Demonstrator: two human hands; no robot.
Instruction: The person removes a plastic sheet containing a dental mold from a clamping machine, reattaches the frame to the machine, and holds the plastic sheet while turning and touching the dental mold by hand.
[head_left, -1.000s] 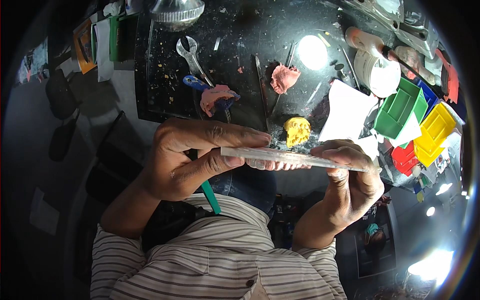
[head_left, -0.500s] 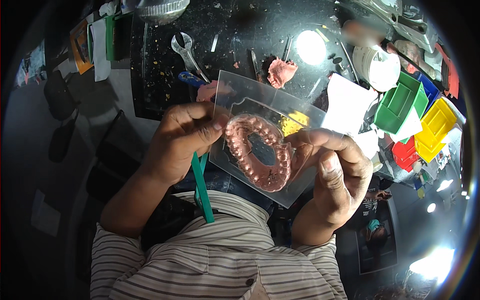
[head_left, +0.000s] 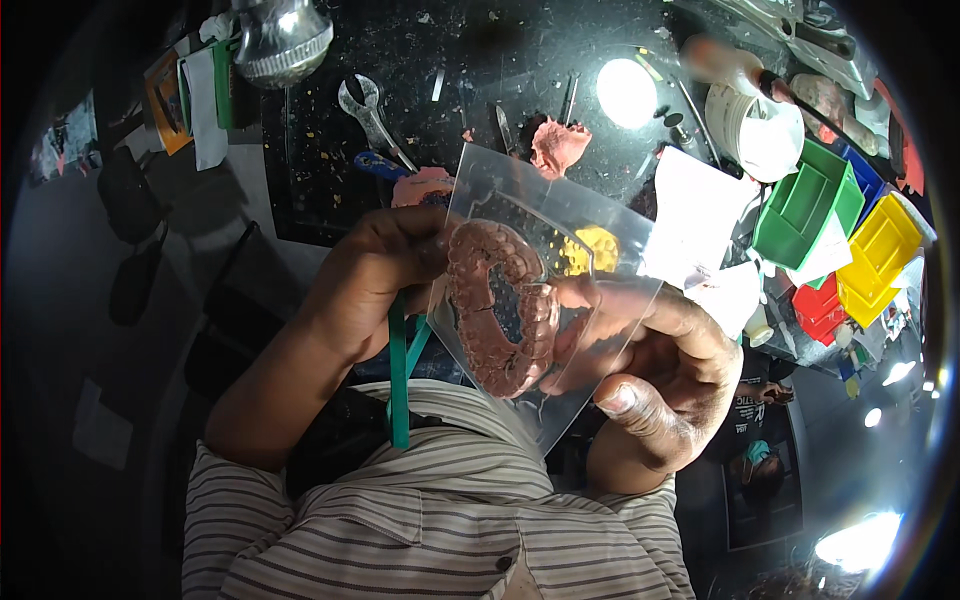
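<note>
A clear plastic sheet (head_left: 500,180) with a pink, tooth-shaped arch form (head_left: 510,375) is tilted up before me. My left hand (head_left: 385,265) pinches its left edge, with a green strap (head_left: 399,390) hanging just below. My right hand (head_left: 675,380) supports the right side, fingers behind the sheet and thumb bent low in front. A yellow dental model (head_left: 595,250) shows through the plastic. Beyond it on the black worktop (head_left: 310,150) lie pink putty lumps (head_left: 560,147), a blue-handled tool (head_left: 378,166) and a wrench (head_left: 365,110).
Metal fitting (head_left: 283,40) at upper left. Right: white papers (head_left: 685,200), white tub (head_left: 745,130), green (head_left: 805,205), yellow (head_left: 875,260) and red (head_left: 815,305) bins, bottles and thin tools. A masked person (head_left: 760,470) is at lower right, near a bright lamp (head_left: 855,545).
The sheet went from nearly edge-on to facing me, then turned further upright, its pink form now tilted differently. My right thumb has moved down, off the sheet's front.
</note>
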